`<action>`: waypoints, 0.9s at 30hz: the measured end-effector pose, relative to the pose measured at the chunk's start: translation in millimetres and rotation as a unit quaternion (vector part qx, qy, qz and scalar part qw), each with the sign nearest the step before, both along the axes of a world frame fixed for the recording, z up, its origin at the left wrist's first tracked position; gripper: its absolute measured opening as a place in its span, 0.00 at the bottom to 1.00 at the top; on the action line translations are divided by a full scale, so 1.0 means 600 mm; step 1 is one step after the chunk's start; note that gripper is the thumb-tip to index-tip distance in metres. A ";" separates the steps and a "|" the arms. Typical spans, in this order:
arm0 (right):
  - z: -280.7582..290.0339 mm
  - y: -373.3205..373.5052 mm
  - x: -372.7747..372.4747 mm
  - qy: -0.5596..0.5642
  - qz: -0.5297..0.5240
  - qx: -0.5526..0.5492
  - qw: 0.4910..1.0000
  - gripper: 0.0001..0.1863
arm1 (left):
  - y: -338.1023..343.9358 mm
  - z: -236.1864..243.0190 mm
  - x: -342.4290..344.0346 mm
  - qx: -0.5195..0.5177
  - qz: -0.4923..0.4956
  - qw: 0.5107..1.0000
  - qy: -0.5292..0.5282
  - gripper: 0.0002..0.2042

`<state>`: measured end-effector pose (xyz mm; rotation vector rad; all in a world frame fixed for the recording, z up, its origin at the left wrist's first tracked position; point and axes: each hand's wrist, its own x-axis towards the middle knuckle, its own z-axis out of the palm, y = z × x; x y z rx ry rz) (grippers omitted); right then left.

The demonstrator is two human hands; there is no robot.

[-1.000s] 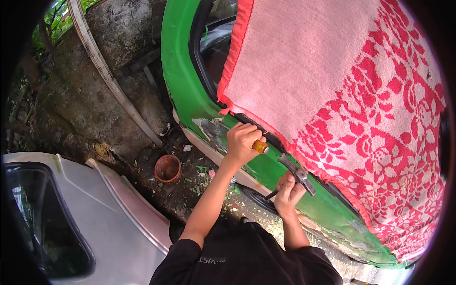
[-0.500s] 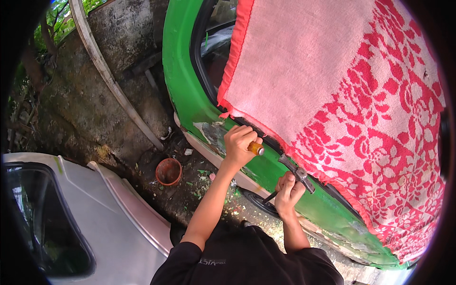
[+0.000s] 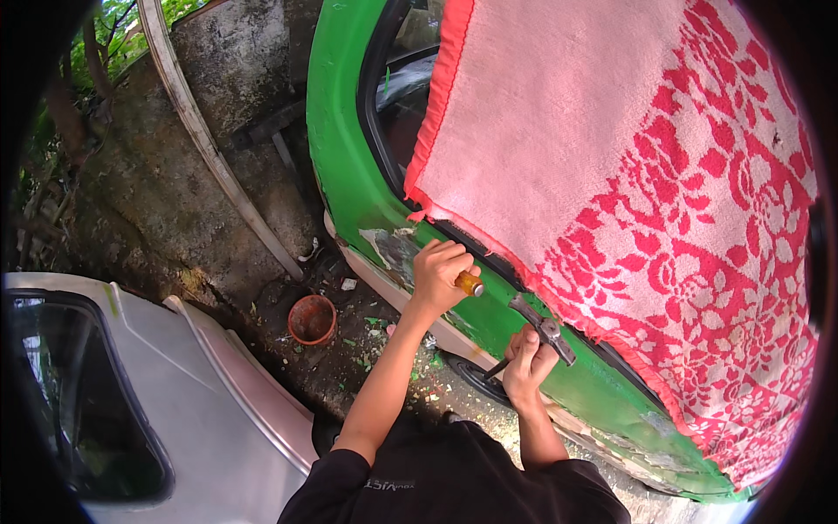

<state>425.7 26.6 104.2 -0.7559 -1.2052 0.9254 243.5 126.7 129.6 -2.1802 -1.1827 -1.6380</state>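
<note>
My left hand is closed around an amber-handled tool with a metal cap at its butt. Its working end is hidden by my fist, which rests close against the green car body below the window. My right hand, lower and to the right, grips a hammer by its dark handle. One end of the hammer's metal head points toward the capped butt, with a gap between them. Beside my left fist, a patch of the paint is flaked and scraped.
A pink and red floral towel drapes over the car's glass. A silver car stands at the left. Between the cars are a reddish-brown pot and scattered paint flakes. A long pale strip leans at the wall.
The hammer and my right hand have shifted slightly toward the amber-handled tool. My left hand keeps its grip at the same spot on the car. The view has moved a little.
</note>
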 end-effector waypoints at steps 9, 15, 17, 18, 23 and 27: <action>-0.033 0.014 0.014 -0.145 -0.055 -0.028 0.987 0.16 | -0.003 -0.009 0.001 0.006 -0.005 1.000 -0.004 0.16; -0.030 0.027 -0.003 -0.213 -0.100 0.034 0.971 0.19 | 0.000 -0.010 -0.010 0.001 0.005 1.000 -0.004 0.15; -0.016 0.012 -0.004 -0.089 -0.058 -0.003 0.994 0.18 | -0.005 -0.013 -0.010 0.002 -0.003 1.000 -0.005 0.15; -0.010 0.007 -0.003 -0.092 -0.059 -0.008 0.994 0.19 | -0.008 -0.013 -0.010 -0.001 -0.006 1.000 -0.005 0.15; -0.016 0.003 -0.003 -0.074 -0.046 -0.037 0.996 0.22 | -0.011 -0.005 -0.024 -0.012 -0.034 0.999 0.007 0.14; -0.005 -0.007 -0.008 -0.048 -0.033 -0.060 0.996 0.23 | -0.020 0.005 -0.013 -0.004 -0.054 0.998 0.037 0.15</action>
